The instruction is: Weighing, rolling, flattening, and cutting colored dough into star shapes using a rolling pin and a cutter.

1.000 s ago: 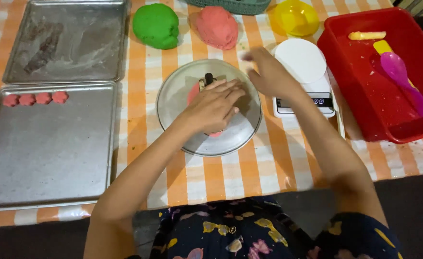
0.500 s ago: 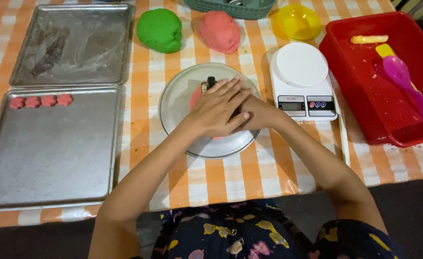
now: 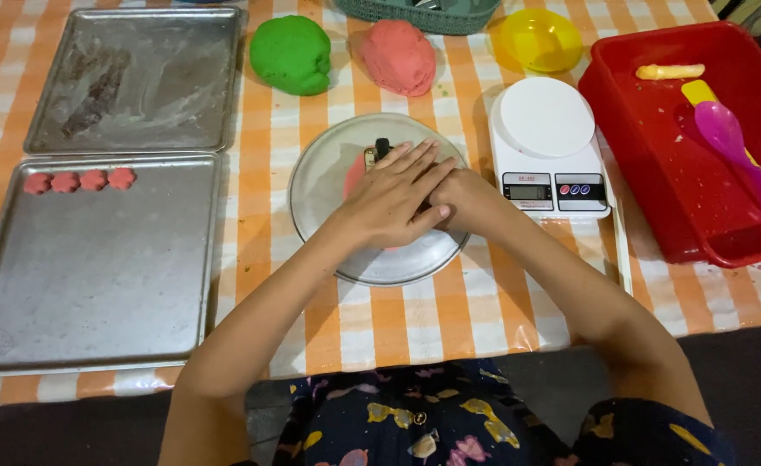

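In the head view, the right hand (image 3: 467, 194), which a second ago reached toward the white kitchen scale (image 3: 546, 147), has come back over the round metal plate (image 3: 329, 168). It now lies under the left hand (image 3: 389, 203). Both press flat, fingers straight and together, on pink dough (image 3: 353, 177) at the plate's centre. A small dark tool (image 3: 382, 148) pokes out beyond the fingertips.

The round plate (image 3: 329, 181) is showing dull, brushed metal, and both baking trays (image 3: 96, 285) are looking like scuffed, matt metal, the upper one smeared. The red tub (image 3: 657, 173) and white scale (image 3: 546, 121) are gleaming as smooth plastic. The checked surface (image 3: 380, 319) is probably glossy vinyl cloth.
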